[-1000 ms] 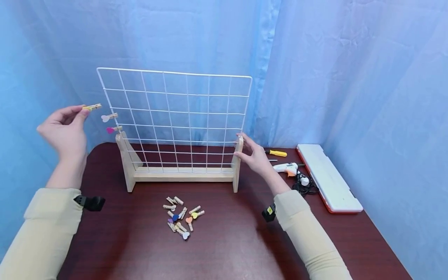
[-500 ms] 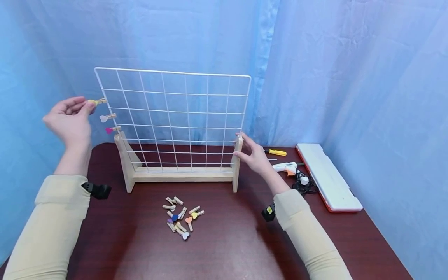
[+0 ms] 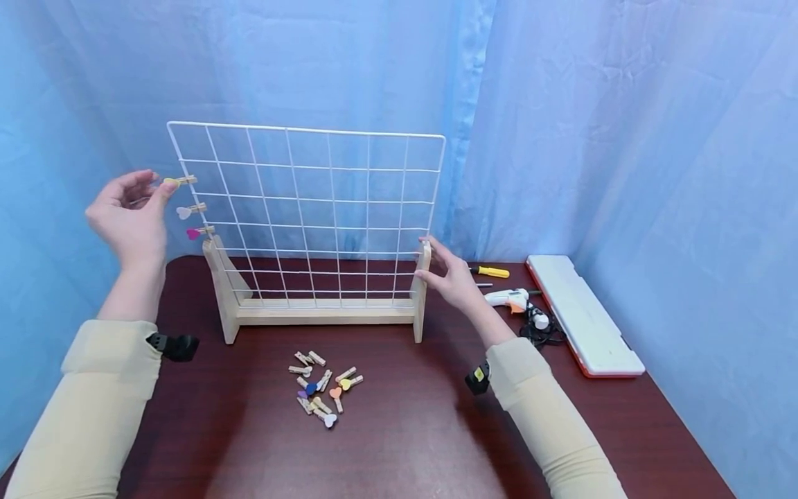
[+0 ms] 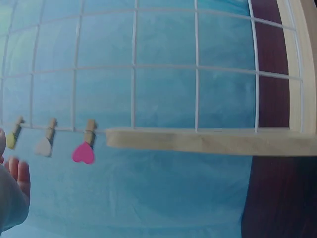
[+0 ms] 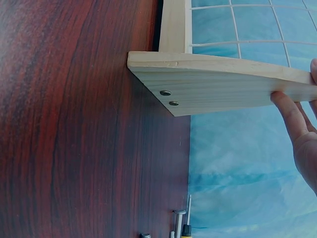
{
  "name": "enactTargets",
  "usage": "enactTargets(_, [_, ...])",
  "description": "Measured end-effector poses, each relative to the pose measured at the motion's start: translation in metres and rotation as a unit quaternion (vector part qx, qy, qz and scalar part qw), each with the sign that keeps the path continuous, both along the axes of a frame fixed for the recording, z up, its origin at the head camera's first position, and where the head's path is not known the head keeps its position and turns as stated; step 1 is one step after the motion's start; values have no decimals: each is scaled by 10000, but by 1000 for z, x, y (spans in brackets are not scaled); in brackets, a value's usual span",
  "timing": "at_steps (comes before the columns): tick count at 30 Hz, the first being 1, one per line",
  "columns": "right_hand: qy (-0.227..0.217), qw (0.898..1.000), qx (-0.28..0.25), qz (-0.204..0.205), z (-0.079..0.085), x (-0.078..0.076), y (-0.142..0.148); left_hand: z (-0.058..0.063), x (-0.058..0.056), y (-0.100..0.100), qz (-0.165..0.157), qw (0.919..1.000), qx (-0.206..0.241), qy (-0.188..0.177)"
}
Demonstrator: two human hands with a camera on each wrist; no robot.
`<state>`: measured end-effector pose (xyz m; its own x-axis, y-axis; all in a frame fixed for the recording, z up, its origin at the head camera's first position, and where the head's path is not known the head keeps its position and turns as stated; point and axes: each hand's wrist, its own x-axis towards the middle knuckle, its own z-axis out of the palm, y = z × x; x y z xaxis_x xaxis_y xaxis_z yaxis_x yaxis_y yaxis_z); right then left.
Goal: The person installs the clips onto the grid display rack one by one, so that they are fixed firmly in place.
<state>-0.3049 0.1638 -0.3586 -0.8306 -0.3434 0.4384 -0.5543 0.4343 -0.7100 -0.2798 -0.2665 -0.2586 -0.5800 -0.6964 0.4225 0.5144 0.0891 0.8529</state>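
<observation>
My left hand [image 3: 132, 218] is at the left edge of the white wire grid [image 3: 328, 166], beside a clothespin with a yellow heart [image 3: 172, 183] clipped there. Its thumb tip is right at the heart, while the fingers stand apart from it. Lower on the same edge hang a clothespin with a white heart [image 4: 43, 147] and one with a pink heart [image 4: 83, 153]. My right hand [image 3: 454, 281] grips the right upright of the wooden stand [image 5: 223, 84], thumb on its near side. Several heart clothespins [image 3: 324, 382] lie loosely on the table in front.
On the right of the dark red table [image 3: 399, 450] lie a yellow-handled screwdriver [image 3: 492, 272], a white glue gun [image 3: 506, 298] with a black cord [image 3: 544, 329], and a long white case [image 3: 586, 315]. Blue curtains [image 3: 592, 138] hang behind and at both sides.
My left hand has moved right with the yellow-heart clothespin, which now sits on the grid's left edge. Its fingers have come away from the heart. The right hand has stayed on the upright.
</observation>
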Motion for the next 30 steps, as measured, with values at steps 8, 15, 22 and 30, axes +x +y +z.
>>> enactTargets(8, [14,10000,18,-12,-1,0,1,-33,15,21,299,9758,-2143,-315])
enactTargets(15, [-58,10000,9,28,0,-1,0,-97,36,46,-830,8988,-4191,-985])
enactTargets(22, [-129,9999,-12,7,0,-1,0,-154,46,56,-2592,7757,-5706,-743])
enactTargets(30, [-103,9998,-115,92,0,0,-1,-187,48,71,-3389,6892,-6304,-1130])
